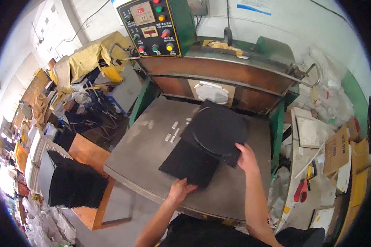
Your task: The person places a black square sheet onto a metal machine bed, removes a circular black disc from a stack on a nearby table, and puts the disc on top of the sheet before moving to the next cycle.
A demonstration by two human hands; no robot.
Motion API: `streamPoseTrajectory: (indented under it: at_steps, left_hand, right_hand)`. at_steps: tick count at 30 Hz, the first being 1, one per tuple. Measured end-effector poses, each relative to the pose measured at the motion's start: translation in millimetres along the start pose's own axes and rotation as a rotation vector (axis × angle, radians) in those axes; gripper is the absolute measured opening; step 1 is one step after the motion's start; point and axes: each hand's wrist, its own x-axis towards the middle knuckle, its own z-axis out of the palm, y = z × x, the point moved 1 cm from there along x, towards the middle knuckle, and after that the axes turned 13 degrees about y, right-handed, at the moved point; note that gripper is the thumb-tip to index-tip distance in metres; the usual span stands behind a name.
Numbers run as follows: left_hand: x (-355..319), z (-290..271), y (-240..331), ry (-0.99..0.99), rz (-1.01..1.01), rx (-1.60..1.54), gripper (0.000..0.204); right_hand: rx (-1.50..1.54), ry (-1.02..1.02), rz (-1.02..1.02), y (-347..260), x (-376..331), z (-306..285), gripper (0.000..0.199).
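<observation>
Two black sheets lie overlapping on the grey bed of a green machine. The upper sheet has a curved cut line on it and sits farther back and to the right. My right hand grips its near right corner, fingers closed on the edge. The lower sheet lies nearer me, partly covered by the upper one. My left hand pinches its near edge, thumb on top. Several small white blocks rest on the bed left of the sheets.
Behind the bed rises a brown crossbeam with a white oval piece. A control box hangs above. Black sheets are piled on a wooden stool at left. Red-handled scissors and a cardboard box are at right.
</observation>
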Motion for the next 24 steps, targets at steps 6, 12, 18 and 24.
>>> streamPoseTrajectory:
  at_steps: [6,12,18,24]
  left_hand:
    - [124,51,-4,0.161,-0.077,-0.016,0.040]
    - [42,86,-22,0.245,0.637,0.765,0.057]
    - [108,170,-31,0.152,1.440,1.550,0.060]
    - [151,169,-22,0.013,1.338,1.587,0.060]
  right_hand:
    - [0.022,0.296,-0.268,-33,-137,-119,0.047]
    - [-0.164,0.698,-0.415,36,-247,-202,0.053]
    - [-0.447,0.842,-0.308,41,-283,-165,0.044]
    - [0.013,0.839,-0.382,54,-335,-123,0.059]
